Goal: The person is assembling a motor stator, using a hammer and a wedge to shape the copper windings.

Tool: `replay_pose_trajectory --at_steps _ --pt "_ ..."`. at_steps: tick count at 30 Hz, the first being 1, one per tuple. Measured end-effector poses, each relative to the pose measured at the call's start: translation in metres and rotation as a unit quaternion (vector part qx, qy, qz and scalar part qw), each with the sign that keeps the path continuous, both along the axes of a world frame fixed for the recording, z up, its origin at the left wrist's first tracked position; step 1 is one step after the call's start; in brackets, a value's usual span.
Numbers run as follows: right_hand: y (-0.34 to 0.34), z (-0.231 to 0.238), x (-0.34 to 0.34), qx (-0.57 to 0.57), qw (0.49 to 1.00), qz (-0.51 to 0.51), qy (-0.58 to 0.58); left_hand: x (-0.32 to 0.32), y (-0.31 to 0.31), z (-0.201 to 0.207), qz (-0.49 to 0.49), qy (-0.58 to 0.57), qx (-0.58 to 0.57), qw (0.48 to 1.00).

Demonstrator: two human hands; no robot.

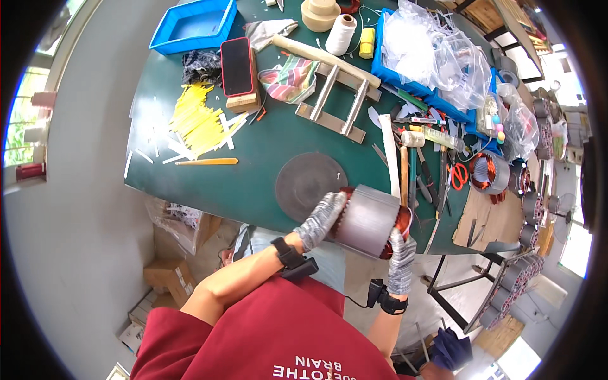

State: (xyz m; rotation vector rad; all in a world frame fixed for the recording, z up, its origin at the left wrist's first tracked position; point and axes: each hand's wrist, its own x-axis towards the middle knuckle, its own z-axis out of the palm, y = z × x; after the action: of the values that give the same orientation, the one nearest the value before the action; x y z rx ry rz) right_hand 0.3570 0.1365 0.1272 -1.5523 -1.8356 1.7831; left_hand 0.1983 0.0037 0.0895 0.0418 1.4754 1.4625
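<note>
Upside-down white letters [318,365] mark the maroon shirt [253,326].

Underside of stator [366,221] between left hand [322,220] and right hand [401,261]: hidden. Copper winding [346,192] at left hand: partly covered. Plastic bags' [465,76] contents, beyond right hand: indistinct.

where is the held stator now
In the head view, right of centre, the stator is between left hand and right hand, right of the dark disc.
</note>
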Motion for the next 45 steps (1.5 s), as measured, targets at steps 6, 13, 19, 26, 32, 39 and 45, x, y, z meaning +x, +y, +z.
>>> replay_pose_trajectory --at_steps 6,13,19,26,32,39,45 --pt "-0.064 -0.006 -0.085 0.261 0.952 0.162 -0.005 -0.049 -0.017 -0.111 -0.252 0.319 -0.260 0.876" --pt "-0.119 -0.037 -0.125 0.364 0.834 0.393 -0.134 -0.096 -0.041 -0.103 -0.122 0.456 -0.274 0.838" --pt "-0.089 0.035 -0.061 0.362 0.881 0.294 0.081 -0.088 -0.077 -0.070 -0.043 0.236 0.020 0.971" --pt "-0.043 -0.023 0.003 0.294 0.934 0.200 -0.023 -0.091 -0.019 0.013 -0.276 0.491 0.019 0.826" --pt "-0.035 -0.009 -0.026 0.591 0.647 0.478 0.060 -0.102 0.016 0.041 -0.075 0.091 0.102 0.988" --pt "-0.029 -0.154 0.052 0.412 0.672 0.603 0.125 -0.143 -0.187 -0.172 0.126 0.034 0.208 0.969" --pt "0.072 -0.145 0.147 0.362 0.732 0.571 -0.083 0.026 -0.198 -0.064 0.407 0.354 -0.169 0.825"
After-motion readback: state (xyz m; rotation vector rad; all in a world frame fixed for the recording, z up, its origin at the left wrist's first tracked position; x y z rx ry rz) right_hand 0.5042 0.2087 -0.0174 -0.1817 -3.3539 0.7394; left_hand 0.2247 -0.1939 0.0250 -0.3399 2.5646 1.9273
